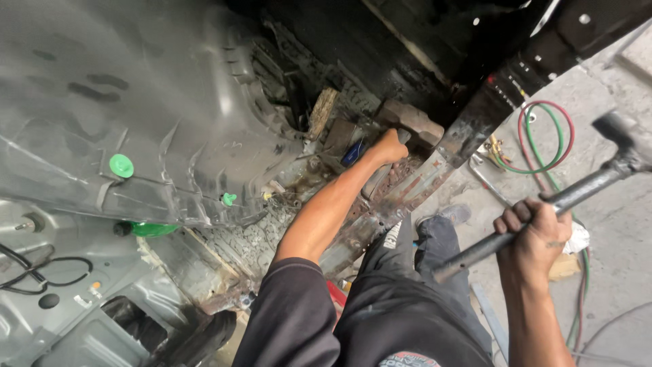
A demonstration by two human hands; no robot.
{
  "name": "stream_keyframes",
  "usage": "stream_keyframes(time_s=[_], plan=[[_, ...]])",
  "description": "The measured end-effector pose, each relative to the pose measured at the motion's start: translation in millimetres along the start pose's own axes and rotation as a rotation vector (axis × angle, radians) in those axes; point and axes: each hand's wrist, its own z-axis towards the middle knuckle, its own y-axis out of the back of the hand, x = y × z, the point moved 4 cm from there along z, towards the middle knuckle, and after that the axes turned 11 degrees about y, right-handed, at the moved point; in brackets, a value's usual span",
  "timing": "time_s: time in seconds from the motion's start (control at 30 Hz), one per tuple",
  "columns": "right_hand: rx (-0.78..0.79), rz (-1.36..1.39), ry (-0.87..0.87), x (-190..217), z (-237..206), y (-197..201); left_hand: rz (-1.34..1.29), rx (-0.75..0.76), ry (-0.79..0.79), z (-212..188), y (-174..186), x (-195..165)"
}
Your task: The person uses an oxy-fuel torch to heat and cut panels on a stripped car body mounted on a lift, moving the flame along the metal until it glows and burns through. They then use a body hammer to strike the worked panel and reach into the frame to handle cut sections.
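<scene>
Stripped grey car floor panel (pixel 102 102) and a rusty sill (pixel 401 194) fill the view above concrete floor (pixel 611 224). Right hand (pixel 533 234) is clamped around a hammer (pixel 543 204), handle slanting up-right, head (pixel 621 132) at the upper-right end. Left hand (pixel 388 147) is fisted against a rusty bracket (pixel 411 122); whether it holds anything is hidden.

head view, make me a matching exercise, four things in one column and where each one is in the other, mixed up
Things:
1. hammer
2. green plug
3. hoses
4. left hand

Places:
a. coiled on the concrete floor, upper right
b. pressed on a rusty metal piece by the sill
c. on the grey body panel, left
d. raised in the right hand

Pairs: 1-d, 2-c, 3-a, 4-b
</scene>
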Motion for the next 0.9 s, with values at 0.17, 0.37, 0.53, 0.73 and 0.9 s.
stream_keyframes(time_s=[0.17, 0.37, 0.53, 0.73, 0.9], plan=[[0.048, -0.034, -0.09, -33.1, 20.4, -19.4, 0.034, -0.032, -0.007, 1.1, 0.9, 2.3], [0.046, -0.044, -0.165, -69.2, 25.4, 13.6, 0.073, -0.03, 0.029, 2.3, -3.1, 2.6], [-0.134, -0.039, -0.093, -51.4, -8.6, 71.6, 0.037, -0.034, -0.02, 8.3, -3.8, 3.7], [-0.225, 0.03, 0.091, -47.5, 2.3, 7.1, 0.113, -0.075, -0.045, 13.7, -2.8, 6.8], [-0.03, 0.035, -0.093, -81.1, 38.5, -22.4, 0.051, -0.038, 0.006, 11.9, -6.7, 9.9]])
